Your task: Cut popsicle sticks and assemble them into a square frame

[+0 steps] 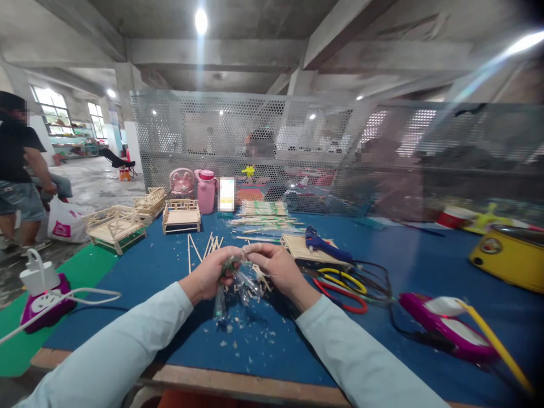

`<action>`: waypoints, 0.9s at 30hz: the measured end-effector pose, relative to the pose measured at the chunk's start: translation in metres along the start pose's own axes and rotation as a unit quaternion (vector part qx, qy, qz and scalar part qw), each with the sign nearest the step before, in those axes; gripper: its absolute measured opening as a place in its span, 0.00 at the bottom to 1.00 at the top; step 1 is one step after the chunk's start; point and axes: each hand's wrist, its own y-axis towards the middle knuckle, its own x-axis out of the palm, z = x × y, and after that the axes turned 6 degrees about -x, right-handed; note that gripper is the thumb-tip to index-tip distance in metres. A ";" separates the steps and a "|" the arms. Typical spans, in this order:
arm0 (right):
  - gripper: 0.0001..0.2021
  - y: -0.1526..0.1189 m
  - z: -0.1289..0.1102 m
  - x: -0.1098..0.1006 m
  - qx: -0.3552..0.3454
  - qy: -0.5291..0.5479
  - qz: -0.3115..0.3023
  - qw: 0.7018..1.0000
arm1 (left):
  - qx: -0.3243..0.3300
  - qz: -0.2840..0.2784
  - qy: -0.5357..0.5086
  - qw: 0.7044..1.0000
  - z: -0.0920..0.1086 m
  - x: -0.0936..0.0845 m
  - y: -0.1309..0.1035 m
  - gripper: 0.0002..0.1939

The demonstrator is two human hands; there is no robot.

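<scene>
My left hand (216, 273) is closed around crumpled clear plastic wrapping (244, 286) with green print, which hangs down over the blue table (191, 340). Beside it, my right hand (274, 265) has its thumb and fingertips pinched together, meeting the left fingertips at the top of the wrapping. What the right fingertips hold is too small to make out. Thin wooden sticks (190, 255) lie just beyond my left hand, and short wooden pieces show partly behind the plastic. White scraps (236, 344) are scattered below the hands.
Small wooden bed-like models (182, 216) stand at the back left. A blue glue gun (325, 246) rests on a wooden panel (297, 252), near red-handled scissors (346, 306). Purple power strips (450, 328) (49, 306) lie at both sides. A yellow pot (510, 258) sits right. A person (19, 164) stands left.
</scene>
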 end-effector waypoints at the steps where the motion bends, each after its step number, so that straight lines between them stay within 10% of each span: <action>1: 0.08 0.000 0.000 0.000 -0.035 -0.050 0.016 0.998 | 0.014 -0.002 0.024 1.000 -0.001 0.000 0.000 0.17; 15: 0.08 -0.014 -0.002 0.000 -0.370 -0.492 0.070 0.785 | 0.129 0.056 0.373 0.917 -0.003 -0.007 0.002 0.27; 27: 0.06 -0.013 -0.005 -0.003 -0.411 -0.456 0.092 0.784 | 0.238 0.037 0.241 0.940 -0.010 0.006 0.001 0.20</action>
